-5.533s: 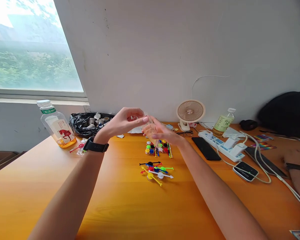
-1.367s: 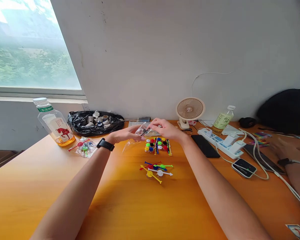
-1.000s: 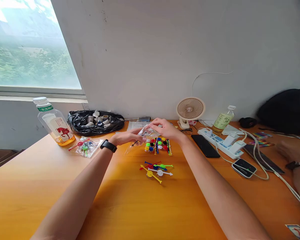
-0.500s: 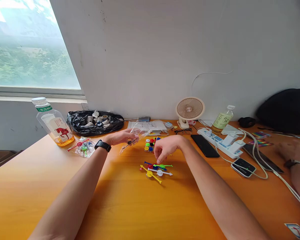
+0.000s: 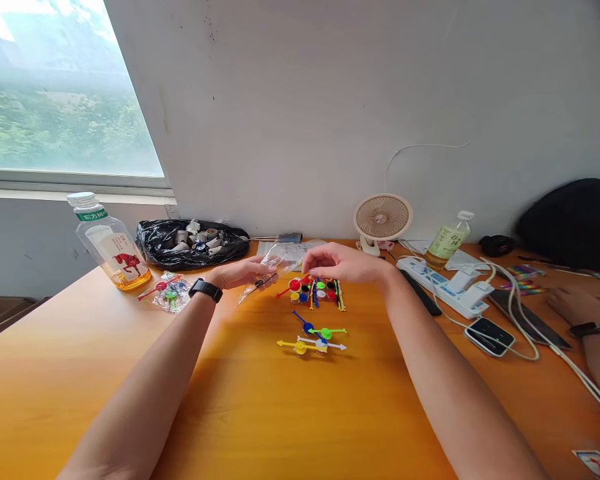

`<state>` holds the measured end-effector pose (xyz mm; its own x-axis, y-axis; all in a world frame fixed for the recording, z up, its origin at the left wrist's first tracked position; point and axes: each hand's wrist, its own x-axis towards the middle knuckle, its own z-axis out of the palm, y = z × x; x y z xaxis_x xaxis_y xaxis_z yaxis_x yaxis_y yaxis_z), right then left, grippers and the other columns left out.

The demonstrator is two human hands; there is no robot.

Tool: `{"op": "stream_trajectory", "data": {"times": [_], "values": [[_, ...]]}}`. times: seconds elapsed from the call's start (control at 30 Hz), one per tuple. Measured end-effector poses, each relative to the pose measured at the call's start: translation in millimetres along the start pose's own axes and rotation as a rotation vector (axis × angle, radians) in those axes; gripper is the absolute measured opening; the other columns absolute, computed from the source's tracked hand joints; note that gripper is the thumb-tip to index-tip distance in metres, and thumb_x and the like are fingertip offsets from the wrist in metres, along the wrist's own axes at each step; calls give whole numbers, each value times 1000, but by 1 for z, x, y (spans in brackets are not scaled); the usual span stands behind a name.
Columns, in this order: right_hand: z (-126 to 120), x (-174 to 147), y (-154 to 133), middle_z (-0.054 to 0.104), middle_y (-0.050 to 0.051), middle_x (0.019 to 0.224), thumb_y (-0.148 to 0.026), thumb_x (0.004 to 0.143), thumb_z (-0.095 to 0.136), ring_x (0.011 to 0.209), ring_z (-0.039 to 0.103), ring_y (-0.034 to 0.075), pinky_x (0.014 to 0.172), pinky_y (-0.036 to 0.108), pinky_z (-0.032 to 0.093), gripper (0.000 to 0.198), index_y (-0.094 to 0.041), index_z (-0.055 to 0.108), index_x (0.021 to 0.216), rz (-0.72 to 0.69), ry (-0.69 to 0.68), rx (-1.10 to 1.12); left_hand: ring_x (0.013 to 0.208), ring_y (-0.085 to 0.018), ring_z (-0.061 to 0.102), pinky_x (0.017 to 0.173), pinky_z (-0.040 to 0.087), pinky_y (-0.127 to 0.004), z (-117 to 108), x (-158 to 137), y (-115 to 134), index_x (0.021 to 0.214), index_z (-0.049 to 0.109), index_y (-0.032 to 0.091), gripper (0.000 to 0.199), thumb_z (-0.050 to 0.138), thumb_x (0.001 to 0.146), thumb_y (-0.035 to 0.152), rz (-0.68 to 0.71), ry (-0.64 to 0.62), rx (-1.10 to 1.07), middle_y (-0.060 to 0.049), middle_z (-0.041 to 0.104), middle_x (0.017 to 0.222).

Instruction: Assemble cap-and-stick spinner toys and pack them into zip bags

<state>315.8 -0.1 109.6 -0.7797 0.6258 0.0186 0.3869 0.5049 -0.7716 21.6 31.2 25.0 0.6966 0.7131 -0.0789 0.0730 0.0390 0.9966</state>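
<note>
Nearest to me, a bare stretch of the wooden tabletop (image 5: 260,413) ran out between the person's two forearms, with a small card (image 5: 595,463) at its near right corner. Beyond that lay a loose cluster of arrow spinners: a yellow spinner (image 5: 300,348) in front, overlapping a white spinner (image 5: 321,346), with a green spinner (image 5: 327,333) and a blue spinner (image 5: 308,327) just behind.

Farther in, the left hand (image 5: 247,272), a dark watch (image 5: 207,289) on its wrist, had its grip closed around a clear plastic bag (image 5: 280,257) held above the tabletop; a dark, slender piece showed at the fingers. The right hand (image 5: 347,262) had its grip pinched on one end of a red spinner (image 5: 294,285), which slanted down to the left in front of the rows of coloured parts (image 5: 321,293), round pieces and arrows set out side by side. I couldn't tell whether it touched them.

Off to the left, a filled clear packet (image 5: 173,293) lay near a large bottle (image 5: 113,247). To the right I saw a power strip (image 5: 437,287) with plugs and cables, and past it another person's hand (image 5: 573,303). At the back stood a black plastic sack (image 5: 155,247) of odds and ends, a small fan (image 5: 383,219) and a bottle with a green label (image 5: 445,243), all before the pale wall (image 5: 290,120).
</note>
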Motion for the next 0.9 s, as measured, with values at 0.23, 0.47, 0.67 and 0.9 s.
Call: {"op": "stream_trajectory", "data": {"times": [0.23, 0.47, 0.67, 0.9], "values": [[-25, -13, 9, 63, 1, 88, -33, 85, 70, 76, 57, 14, 66, 25, 44, 15, -21, 66, 93, -77, 548, 143, 71, -16, 53, 69, 40, -31, 4, -2, 6, 131, 60, 17, 53, 74, 88, 45, 33, -120, 57, -5, 61, 90], [-4, 10, 14, 65, 1, 86, -30, 86, 65, 80, 59, 16, 70, 27, 45, 15, -19, 65, 97, -90, 462, -46, 78, -17, 53, 69, 39, -30, 13, 0, 13, 134, 60, 20, 52, 76, 89, 42, 34, -107, 102, -4, 60, 94], [22, 27, 14, 70, 1, 85, -22, 85, 64, 78, 63, 15, 71, 27, 45, 7, -19, 69, 90, -128, 483, -210, 86, -19, 58, 72, 43, -30, 22, 6, 18, 126, 64, 19, 50, 79, 84, 42, 34, -88, 121, -6, 63, 102], [23, 28, 13, 74, 1, 82, -25, 85, 69, 77, 67, 16, 71, 26, 50, 7, -19, 72, 87, -109, 460, -93, 92, -21, 59, 73, 43, -29, 23, 9, 14, 132, 63, 21, 57, 81, 82, 41, 5, -33, 138, -6, 65, 105]]}}
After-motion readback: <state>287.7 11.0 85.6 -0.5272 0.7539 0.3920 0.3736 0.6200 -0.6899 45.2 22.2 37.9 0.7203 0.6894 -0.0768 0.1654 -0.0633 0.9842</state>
